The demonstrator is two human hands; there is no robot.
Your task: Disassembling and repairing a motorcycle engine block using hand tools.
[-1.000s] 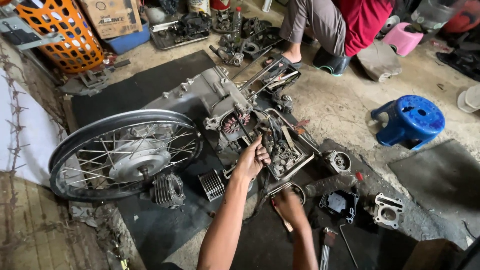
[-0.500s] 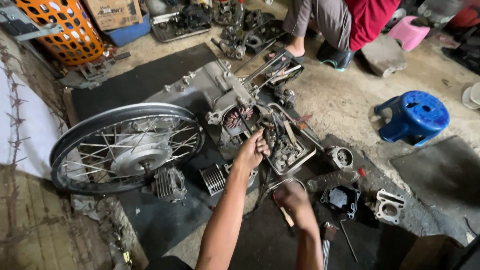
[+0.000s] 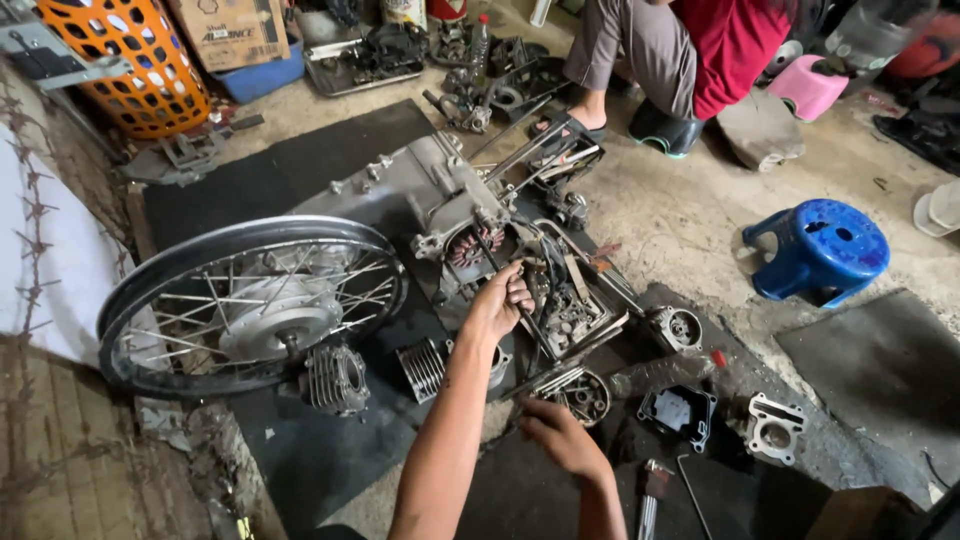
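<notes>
Workshop floor: left hand (image 3: 497, 303) outstretched on engine (image 3: 470, 225)

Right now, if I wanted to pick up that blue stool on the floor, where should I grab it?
Probably by the round seat rim of the blue stool, coming from above. It stands upright on the bare concrete floor, nothing sits on it, and the seat edge sticks out over the legs, so fingers can hook under it. Both hands help.

You kneel over a dusty concrete floor (image 3: 690, 215) with a black rubber mat (image 3: 310, 460) spread under your left hand (image 3: 495, 305); on it lie a spoked wheel (image 3: 250, 305), a finned cylinder (image 3: 335, 380) and, right of your right hand (image 3: 560, 435), a cylinder head (image 3: 775, 430).
</notes>
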